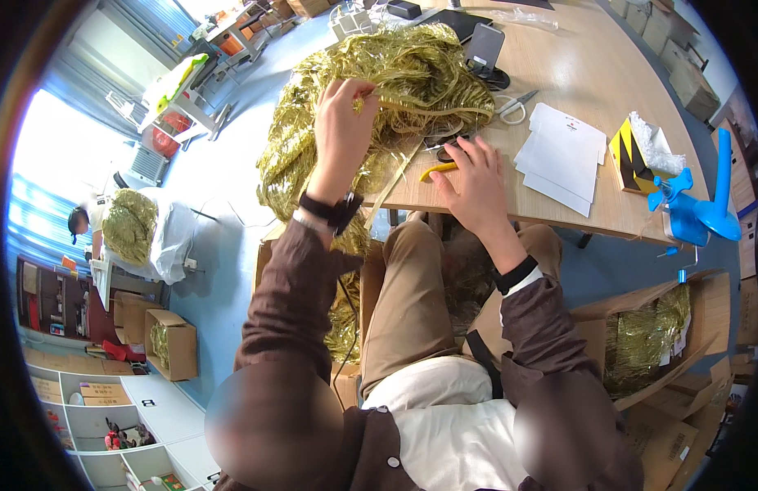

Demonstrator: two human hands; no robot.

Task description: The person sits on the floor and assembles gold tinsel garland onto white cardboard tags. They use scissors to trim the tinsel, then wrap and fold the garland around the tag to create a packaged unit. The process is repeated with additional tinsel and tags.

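My left hand (345,132) is raised over a large heap of gold tinsel fringe (330,67), its thumb and fingertips pinching the band edge of the fringe. That band (440,112) runs to the right across the heap. Near the table's front edge, my right hand (474,181) hovers with fingers spread and holds nothing that I can see. Just left of it lies a yellow-handled tool (437,171), with a dark-handled tool (445,152) partly hidden behind the fingers. White-handled scissors (515,109) lie right of the heap.
White paper sheets (563,156) lie on the wooden table (575,67), near a yellow-and-black box (640,153) and a blue clamp-like device (686,208). A phone (484,46) stands behind. Cardboard boxes with tinsel (649,344) flank my legs. A person (81,224) is at far left.
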